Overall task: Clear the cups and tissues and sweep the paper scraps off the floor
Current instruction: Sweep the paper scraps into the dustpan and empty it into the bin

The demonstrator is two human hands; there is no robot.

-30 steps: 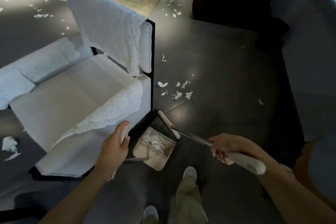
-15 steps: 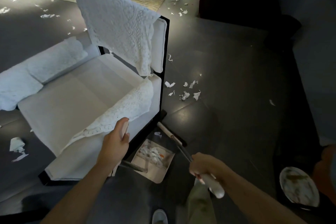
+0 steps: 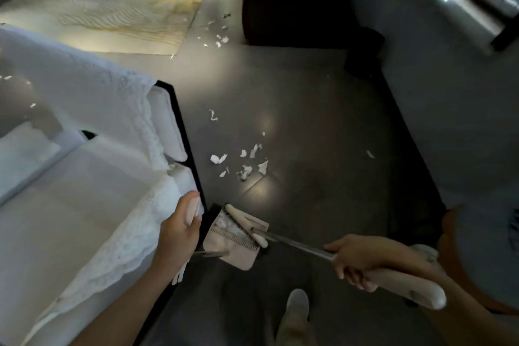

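Two hands: our left hand [image 3: 179,236] grips the dustpan [image 3: 238,257] handle, right hand [image 3: 356,261] the broom [image 3: 295,243].
Dustpan: tilting it could spill our gathered scraps [image 3: 223,222].

Left hand [image 3: 179,233] grips the dustpan [image 3: 222,246] handle, right hand [image 3: 356,261] the broom [image 3: 297,245], its head seemingly inside it

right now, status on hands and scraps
Left hand grips beige dustpan, right hand grips beige-handled broom. White paper scraps lie on dark floor ahead. White armchair close left.
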